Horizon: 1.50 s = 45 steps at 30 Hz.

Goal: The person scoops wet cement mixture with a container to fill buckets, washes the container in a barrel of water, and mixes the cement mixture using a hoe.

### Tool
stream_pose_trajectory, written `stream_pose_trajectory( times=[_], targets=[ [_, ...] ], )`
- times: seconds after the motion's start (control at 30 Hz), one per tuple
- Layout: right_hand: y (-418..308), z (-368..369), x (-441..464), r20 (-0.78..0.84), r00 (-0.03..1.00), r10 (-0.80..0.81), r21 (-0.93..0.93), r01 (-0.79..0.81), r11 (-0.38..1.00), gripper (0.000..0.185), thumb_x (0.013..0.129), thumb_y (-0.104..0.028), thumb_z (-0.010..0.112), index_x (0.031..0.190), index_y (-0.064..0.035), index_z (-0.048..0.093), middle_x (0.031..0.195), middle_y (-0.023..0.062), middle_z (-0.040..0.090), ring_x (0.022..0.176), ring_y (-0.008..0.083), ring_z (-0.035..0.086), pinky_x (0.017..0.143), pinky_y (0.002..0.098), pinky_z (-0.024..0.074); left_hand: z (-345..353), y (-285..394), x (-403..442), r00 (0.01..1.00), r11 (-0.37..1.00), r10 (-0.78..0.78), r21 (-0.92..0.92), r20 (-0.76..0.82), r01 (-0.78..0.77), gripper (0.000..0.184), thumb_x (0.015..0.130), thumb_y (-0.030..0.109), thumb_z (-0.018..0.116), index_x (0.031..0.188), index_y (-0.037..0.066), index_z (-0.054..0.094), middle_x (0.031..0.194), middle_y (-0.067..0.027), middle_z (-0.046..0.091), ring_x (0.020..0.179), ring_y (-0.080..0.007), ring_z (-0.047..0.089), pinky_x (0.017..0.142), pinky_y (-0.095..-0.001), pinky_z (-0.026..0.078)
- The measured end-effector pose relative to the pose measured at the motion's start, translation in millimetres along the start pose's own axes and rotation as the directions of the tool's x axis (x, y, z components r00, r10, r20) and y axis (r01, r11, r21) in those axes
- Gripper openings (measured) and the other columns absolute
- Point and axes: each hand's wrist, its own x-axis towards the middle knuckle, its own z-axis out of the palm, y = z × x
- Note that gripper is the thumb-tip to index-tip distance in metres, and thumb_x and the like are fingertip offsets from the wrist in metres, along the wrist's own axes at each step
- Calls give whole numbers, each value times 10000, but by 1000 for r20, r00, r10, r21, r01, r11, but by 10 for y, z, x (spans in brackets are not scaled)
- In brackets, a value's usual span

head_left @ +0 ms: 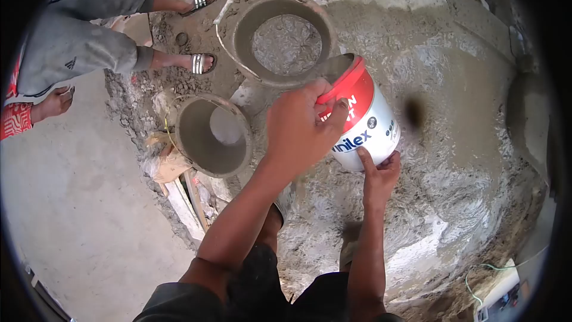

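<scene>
Bucket (376,116) tilted, left hand (302,120) gripping rim, right hand (379,182) near base.

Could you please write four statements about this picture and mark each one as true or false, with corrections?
1. The left hand grips the rim of the red-and-white round plastic bucket. True.
2. The right hand is empty. False: the right hand holds that bucket near its base.
3. The round grey bucket with a wire handle contains grey, mud-like material. True.
4. The other person is barefoot. False: the other person wears black-and-white striped sandals.
</scene>
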Motion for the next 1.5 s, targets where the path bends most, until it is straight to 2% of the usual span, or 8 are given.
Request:
stream_pose_trajectory(
  times=[0.1,0.23,0.27,0.53,1.0,1.27,1.37,1.5],
  targets=[
    [28,494,329,-27,999,-36,-300,26,954,357,813,-117,820,980,-12,523,890,87,669,724,71,604,578,225,488,-98,-253,357,997,994,16,111,-80,-7,262,816,295,668,930,60,677,734,-118,681,709,-315,683,657,-427,507],
    [-310,891,219,-1,992,-123,61,123,991,356,806,-102,825,948,-14,511,820,49,633,656,56,554,569,208,458,-121,-395,674,975,969,83,246,-207,-30,295,813,308,669,965,56,682,751,-128,687,738,-332,687,690,-431,513],
    [-337,994,216,-11,990,-138,-37,137,990,348,801,-97,831,916,-22,511,788,21,597,633,55,516,554,205,429,-216,-458,738,974,970,2,239,-228,54,255,863,262,689,989,41,679,734,-96,702,664,-158,669,628,-311,507],
    [-735,1818,336,302,795,-526,-651,576,495,366,782,-167,802,914,-9,499,764,155,614,669,318,632,658,424,497,-251,-1319,961,966,917,-164,-391,-201,74,203,931,214,628,950,14,657,726,-42,656,630,-96,565,611,-289,452],
    [1084,-2466,-450,-284,949,-135,133,178,975,305,870,2,736,894,-97,448,813,15,623,657,29,543,579,196,455,2431,-314,-1444,911,989,142,-23,387,-144,208,922,263,642,937,58,613,727,-154,635,669,-326,641,606,-423,482],
    [1262,-5337,79,-355,890,-286,-451,105,886,294,871,-102,754,821,-91,465,740,-54,433,663,43,372,598,198,337,5702,-513,-2040,726,714,268,-636,634,292,149,989,137,572,1061,7,592,816,-40,657,698,-86,603,640,-268,500],
    [772,-5552,1109,-264,774,-576,-865,75,496,307,830,-238,786,868,-29,565,785,48,545,732,154,519,697,305,454,6285,27,-1394,702,583,238,-677,671,450,146,994,152,540,1031,22,594,787,-44,639,716,-108,591,649,-265,466],
    [720,-5136,2997,-425,697,-578,-809,-6,588,964,668,-635,796,1301,15,471,1285,201,543,1149,342,575,971,432,462,6744,-82,-208,780,666,233,-680,581,307,247,971,230,497,879,29,606,781,-67,650,678,-145,570,603,-318,442]
  ],
)
